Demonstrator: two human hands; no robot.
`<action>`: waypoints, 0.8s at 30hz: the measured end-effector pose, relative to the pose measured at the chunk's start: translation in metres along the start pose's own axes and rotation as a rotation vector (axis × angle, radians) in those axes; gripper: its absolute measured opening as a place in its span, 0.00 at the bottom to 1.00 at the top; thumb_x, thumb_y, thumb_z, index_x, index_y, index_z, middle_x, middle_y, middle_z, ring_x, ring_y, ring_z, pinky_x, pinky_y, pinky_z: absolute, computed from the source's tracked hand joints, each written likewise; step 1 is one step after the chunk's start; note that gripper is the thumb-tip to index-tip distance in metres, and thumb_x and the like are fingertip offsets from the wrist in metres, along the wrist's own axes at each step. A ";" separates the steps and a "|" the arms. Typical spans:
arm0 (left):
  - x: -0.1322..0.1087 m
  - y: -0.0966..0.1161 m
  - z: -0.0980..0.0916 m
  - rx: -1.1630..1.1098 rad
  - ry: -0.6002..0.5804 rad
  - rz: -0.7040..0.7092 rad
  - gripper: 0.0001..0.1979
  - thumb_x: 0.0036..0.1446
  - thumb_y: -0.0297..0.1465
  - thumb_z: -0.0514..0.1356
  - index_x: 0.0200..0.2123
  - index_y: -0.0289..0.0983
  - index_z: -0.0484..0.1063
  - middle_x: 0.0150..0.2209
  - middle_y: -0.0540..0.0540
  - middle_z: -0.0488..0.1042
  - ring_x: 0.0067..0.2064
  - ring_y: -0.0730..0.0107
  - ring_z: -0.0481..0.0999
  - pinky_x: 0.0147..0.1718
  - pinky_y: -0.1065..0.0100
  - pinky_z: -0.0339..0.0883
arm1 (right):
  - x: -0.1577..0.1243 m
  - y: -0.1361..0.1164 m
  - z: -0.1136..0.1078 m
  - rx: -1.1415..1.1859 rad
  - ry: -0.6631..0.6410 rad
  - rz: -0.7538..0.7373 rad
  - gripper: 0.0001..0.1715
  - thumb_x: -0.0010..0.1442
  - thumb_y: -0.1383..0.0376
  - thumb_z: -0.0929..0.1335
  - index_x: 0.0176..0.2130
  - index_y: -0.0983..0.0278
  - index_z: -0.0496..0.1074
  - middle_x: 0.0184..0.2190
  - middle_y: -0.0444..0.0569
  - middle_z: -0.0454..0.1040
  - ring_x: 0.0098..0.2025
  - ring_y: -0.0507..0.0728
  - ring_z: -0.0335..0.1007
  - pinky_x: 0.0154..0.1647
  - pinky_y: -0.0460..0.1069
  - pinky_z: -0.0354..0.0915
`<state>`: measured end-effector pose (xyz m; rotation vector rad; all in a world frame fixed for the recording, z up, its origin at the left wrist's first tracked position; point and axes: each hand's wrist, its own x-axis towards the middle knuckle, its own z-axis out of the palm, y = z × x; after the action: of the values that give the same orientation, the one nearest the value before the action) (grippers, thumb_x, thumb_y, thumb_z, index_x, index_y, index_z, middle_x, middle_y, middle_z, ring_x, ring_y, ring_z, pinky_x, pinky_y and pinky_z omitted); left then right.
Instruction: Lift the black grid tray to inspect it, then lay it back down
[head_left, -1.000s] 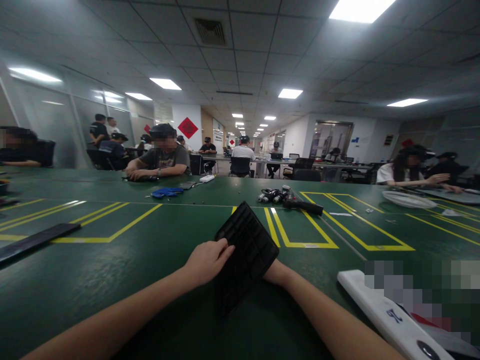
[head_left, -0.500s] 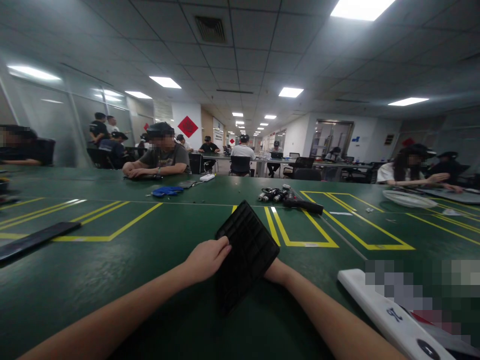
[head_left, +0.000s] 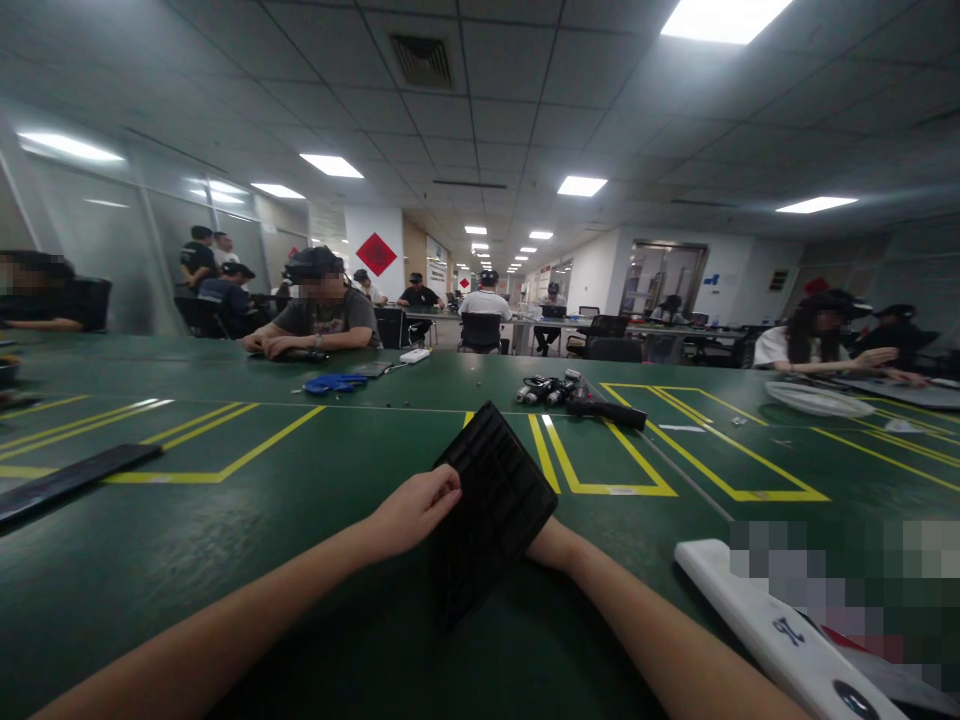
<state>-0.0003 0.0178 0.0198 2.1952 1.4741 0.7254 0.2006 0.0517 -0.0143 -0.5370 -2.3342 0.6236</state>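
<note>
A black rectangular tray [head_left: 499,485] with a gridded face is held up at a tilt over the table in front of me. My left hand [head_left: 424,500] is at its left edge, with bent fingers pressed together against the gridded side. From behind the lower right edge, my right hand [head_left: 551,542] supports the tray, and its fingers are hidden by it. Whether anything small sits between my left fingertips is too dark to tell.
Yellow tape outlines [head_left: 622,490] mark the green table [head_left: 337,620]. A long black object [head_left: 75,480] lies left, blue gloves [head_left: 334,383] and bundled cables [head_left: 551,388] farther back. A white device [head_left: 765,610] is at right. A co-worker [head_left: 322,305] sits opposite.
My left fingers have shifted slightly upward along the tray's edge. The tray and my right hand have hardly moved. The co-worker opposite has shifted their hands a little.
</note>
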 end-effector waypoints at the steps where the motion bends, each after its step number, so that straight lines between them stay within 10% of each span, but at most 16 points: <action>1: 0.002 -0.003 0.002 -0.114 0.001 -0.043 0.10 0.56 0.37 0.46 0.32 0.37 0.59 0.25 0.50 0.66 0.25 0.73 0.66 0.22 0.72 0.57 | 0.001 -0.001 0.000 0.006 -0.006 -0.013 0.26 0.58 0.65 0.62 0.56 0.61 0.57 0.59 0.47 0.54 0.60 0.57 0.49 0.62 0.55 0.47; 6: 0.007 -0.011 0.012 -0.376 0.025 -0.153 0.10 0.56 0.38 0.47 0.31 0.37 0.56 0.21 0.53 0.64 0.20 0.77 0.64 0.18 0.74 0.54 | 0.002 -0.003 0.000 0.031 -0.010 -0.015 0.25 0.58 0.64 0.61 0.55 0.61 0.58 0.57 0.48 0.58 0.59 0.57 0.52 0.61 0.55 0.47; 17: -0.008 0.008 -0.001 0.119 0.052 0.124 0.08 0.55 0.33 0.48 0.33 0.37 0.64 0.32 0.47 0.68 0.33 0.69 0.67 0.32 0.68 0.59 | 0.000 -0.004 -0.002 0.004 0.015 0.039 0.28 0.56 0.67 0.63 0.56 0.63 0.57 0.59 0.50 0.52 0.60 0.58 0.49 0.61 0.56 0.46; 24: 0.009 -0.007 0.001 -0.815 0.113 -0.356 0.06 0.52 0.31 0.45 0.29 0.35 0.56 0.26 0.49 0.62 0.24 0.76 0.65 0.22 0.73 0.57 | 0.002 -0.008 -0.004 -0.035 -0.027 -0.017 0.26 0.58 0.65 0.61 0.56 0.63 0.58 0.58 0.48 0.55 0.61 0.57 0.47 0.62 0.55 0.45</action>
<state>-0.0020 0.0288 0.0165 1.2654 1.2519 1.0869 0.2000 0.0475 -0.0061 -0.5273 -2.3759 0.5867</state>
